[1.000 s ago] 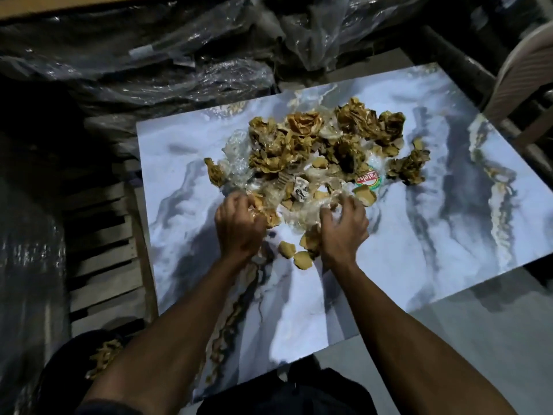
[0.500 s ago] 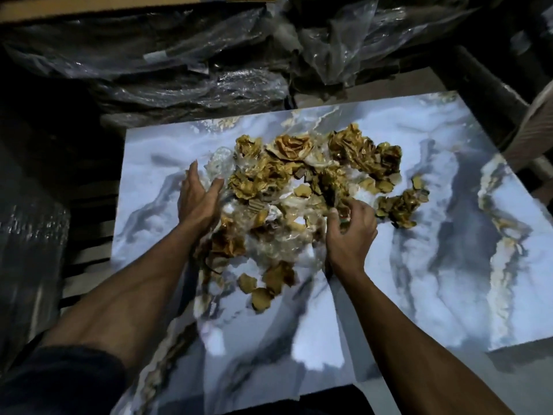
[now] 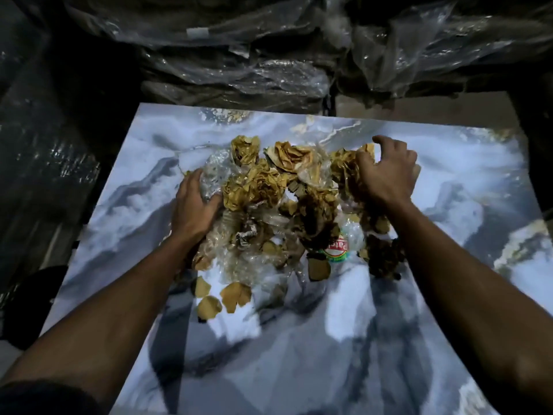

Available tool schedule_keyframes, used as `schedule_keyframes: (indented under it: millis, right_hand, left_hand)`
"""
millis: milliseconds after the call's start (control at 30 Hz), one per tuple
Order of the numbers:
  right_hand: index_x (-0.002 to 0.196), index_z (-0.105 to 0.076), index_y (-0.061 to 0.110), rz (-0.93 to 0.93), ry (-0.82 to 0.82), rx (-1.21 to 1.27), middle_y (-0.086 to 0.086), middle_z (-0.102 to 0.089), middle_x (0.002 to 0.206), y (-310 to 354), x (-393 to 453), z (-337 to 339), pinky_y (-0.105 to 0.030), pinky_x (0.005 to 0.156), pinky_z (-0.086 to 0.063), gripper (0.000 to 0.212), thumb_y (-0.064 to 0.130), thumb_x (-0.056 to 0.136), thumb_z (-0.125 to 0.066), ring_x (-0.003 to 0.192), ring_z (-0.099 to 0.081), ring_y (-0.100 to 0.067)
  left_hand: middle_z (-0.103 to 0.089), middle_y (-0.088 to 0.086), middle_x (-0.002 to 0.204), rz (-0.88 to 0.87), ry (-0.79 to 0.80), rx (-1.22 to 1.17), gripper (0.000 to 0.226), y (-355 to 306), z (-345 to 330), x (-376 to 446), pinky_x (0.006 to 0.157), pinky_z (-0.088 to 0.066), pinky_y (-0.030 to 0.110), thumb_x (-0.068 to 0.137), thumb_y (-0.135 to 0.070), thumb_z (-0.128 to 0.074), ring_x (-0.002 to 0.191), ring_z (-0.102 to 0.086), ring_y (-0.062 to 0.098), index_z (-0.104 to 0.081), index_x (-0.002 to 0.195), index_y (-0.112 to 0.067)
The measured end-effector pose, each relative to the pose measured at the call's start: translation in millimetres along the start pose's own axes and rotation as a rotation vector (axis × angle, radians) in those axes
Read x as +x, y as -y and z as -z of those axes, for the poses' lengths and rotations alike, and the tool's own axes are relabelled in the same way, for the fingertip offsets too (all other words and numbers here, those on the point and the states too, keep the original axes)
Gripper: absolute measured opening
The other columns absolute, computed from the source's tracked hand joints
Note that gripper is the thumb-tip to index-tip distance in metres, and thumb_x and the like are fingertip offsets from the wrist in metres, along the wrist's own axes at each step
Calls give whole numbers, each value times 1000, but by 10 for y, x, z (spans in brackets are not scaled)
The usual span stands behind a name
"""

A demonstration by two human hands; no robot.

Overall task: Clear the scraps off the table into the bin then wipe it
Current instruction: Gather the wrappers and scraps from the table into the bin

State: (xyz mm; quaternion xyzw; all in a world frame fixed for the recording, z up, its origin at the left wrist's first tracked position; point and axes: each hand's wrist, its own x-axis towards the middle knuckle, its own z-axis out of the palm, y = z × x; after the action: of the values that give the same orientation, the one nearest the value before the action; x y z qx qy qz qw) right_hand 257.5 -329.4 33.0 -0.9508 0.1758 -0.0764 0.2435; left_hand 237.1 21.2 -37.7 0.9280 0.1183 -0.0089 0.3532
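Table: marble-patterned top point(image 3: 449, 175), pale blue-white with grey and gold veining; fills most of the head view.
Scraps: heap of crumpled brown paper and clear plastic film point(image 3: 278, 205) on the far half of the table, middle of its width. No bin identifiable in view.
Loose pieces: a few flat brown paper bits point(image 3: 236, 295) lie on the table just nearer than the heap, apart from both hands.
Label: round red, white and green sticker point(image 3: 336, 248) at the heap's near right edge; text unreadable.
Left hand: point(image 3: 194, 205) palm against the heap's left side, fingers fairly straight, pressing on clear plastic; not closed round anything.
Right hand: point(image 3: 386, 172) on top of the heap's far right part, fingers arched and curled down over crumpled paper, gripping it.
Surroundings: dark bundles wrapped in clear plastic sheeting point(image 3: 239, 70) stacked behind the table's far edge.
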Motion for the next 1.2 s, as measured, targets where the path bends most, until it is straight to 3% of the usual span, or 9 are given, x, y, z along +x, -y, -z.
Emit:
schedule_keyframes:
  millis: [167, 367, 633, 767, 900, 1000, 1100, 1200]
  right_hand:
    - [147, -34, 34, 39, 310, -178, -5, -34, 156, -74, 341, -11, -58, 110, -21, 73, 74, 87, -25, 139, -32, -33]
    - [142, -38, 34, 58, 462, -288, -15, -42, 148, 59, 170, -135, -57, 104, -34, 76, 77, 84, -15, 127, -46, -40]
    - [144, -37, 21, -36, 502, -303, -14, -30, 154, 253, -571, -269, -58, 105, -28, 75, 70, 90, -19, 137, -32, -36]
    - [145, -34, 22, -24, 477, -284, -17, -33, 151, 293, -810, -171, -58, 105, -33, 76, 72, 90, -17, 132, -40, -40]
    - [145, -33, 23, 14, 403, -301, -16, -36, 150, 235, -732, 108, -54, 103, -35, 66, 65, 96, -20, 124, -49, -41]
    - [142, -43, 19, -18, 344, -308, -16, -49, 143, 62, -543, 319, -48, 101, -37, 64, 61, 98, -23, 125, -50, -37]
    - [134, -52, 15, -132, 319, -191, -17, -53, 140, -254, -452, 491, -45, 101, -37, 62, 60, 99, -26, 126, -49, -37]
    - [127, -58, 12, -211, 300, 60, -21, -58, 130, -596, -566, 589, -42, 97, -41, 67, 64, 97, -28, 117, -54, -39]
  left_hand:
    - [-8, -3, 163, 23, 44, 64, 72, -69, -44, -21, 118, -19, 53, 94, -34, -58, 147, -18, 28, -14, 152, -36]
    - [-9, -1, 163, 8, 70, 104, 66, -184, -47, -108, 118, -16, 53, 94, -35, -57, 147, -14, 27, -24, 151, -34]
    - [-22, 4, 160, -55, 149, 45, 61, -200, -58, -314, 117, -22, 52, 92, -31, -59, 145, -22, 28, -36, 148, -28]
    - [-19, 1, 160, -68, 183, 17, 60, -201, 23, -469, 115, -25, 55, 91, -31, -58, 144, -25, 28, -36, 147, -27]
    - [-16, -4, 160, -84, 186, -15, 61, -153, 181, -585, 110, -31, 61, 81, -45, -49, 138, -36, 34, -39, 141, -37]
    - [-19, -1, 161, -103, 150, 12, 63, -109, 281, -619, 112, -24, 63, 81, -46, -46, 140, -33, 35, -40, 142, -32]
    - [-20, 0, 160, -122, 94, 117, 67, -11, 352, -656, 117, -17, 56, 84, -49, -39, 145, -24, 24, -37, 146, -25]
    - [-27, 1, 158, -95, 82, 153, 64, 207, 382, -757, 117, -15, 54, 89, -56, -33, 145, -25, 23, -35, 147, -30]
